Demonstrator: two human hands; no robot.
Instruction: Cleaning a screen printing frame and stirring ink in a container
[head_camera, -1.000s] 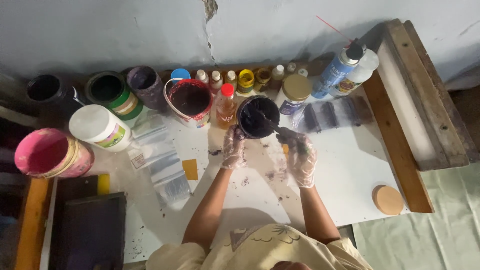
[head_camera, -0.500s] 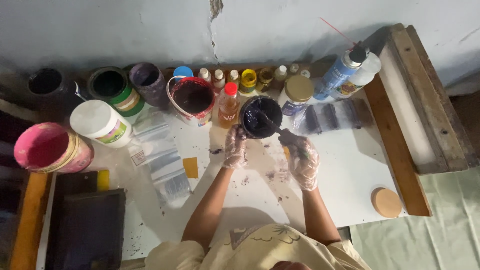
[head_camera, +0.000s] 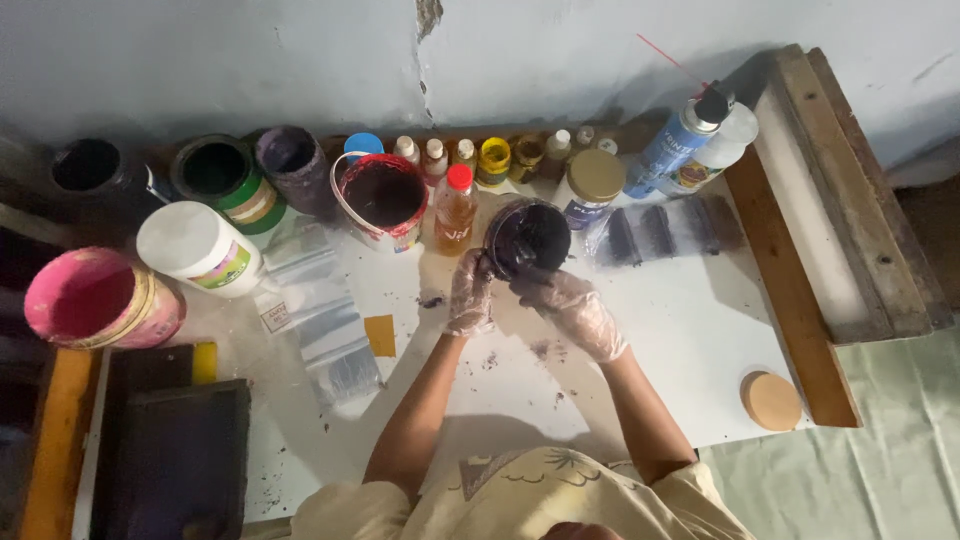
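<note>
The white desk (head_camera: 700, 340) stands against a pale wall, framed at its right by wooden boards (head_camera: 850, 200). Along its back edge runs a row of paint tubs and small bottles: a pink bucket (head_camera: 95, 300) at far left, a white-lidded jar (head_camera: 195, 248), a green-rimmed can (head_camera: 220, 175) and a red-rimmed tub (head_camera: 383, 197) of dark paint. Near the middle sits the dark jar (head_camera: 527, 237), open and filled with near-black purple paint. Both gloved hands meet at it: the left hand (head_camera: 470, 295) grips its lower left side, while the right hand (head_camera: 572, 308) closes on its lower front rim. A round wooden lid (head_camera: 771, 401) lies well apart at right.
</note>
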